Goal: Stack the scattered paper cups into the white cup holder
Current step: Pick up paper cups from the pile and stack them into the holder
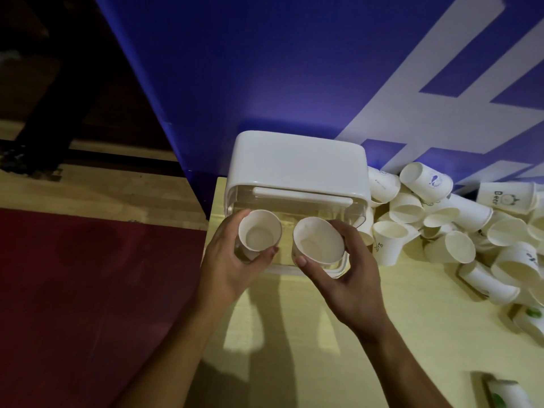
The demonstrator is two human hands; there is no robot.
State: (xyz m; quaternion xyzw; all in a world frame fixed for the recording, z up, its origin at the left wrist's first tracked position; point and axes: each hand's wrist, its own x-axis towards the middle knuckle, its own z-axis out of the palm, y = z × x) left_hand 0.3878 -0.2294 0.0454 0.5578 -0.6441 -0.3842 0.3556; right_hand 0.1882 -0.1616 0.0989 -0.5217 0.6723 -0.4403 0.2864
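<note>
The white cup holder stands at the table's back left corner, its clear front section facing me. My left hand grips a white paper cup, mouth up, in front of the holder's left side. My right hand grips a second paper cup, which seems to be a small nested stack, tilted towards me at the holder's right side. A heap of scattered paper cups lies to the right of the holder, several with printed marks.
The pale yellow table ends just left of the holder, with red floor below. A blue and white wall rises right behind the holder. More cups lie at the bottom right corner.
</note>
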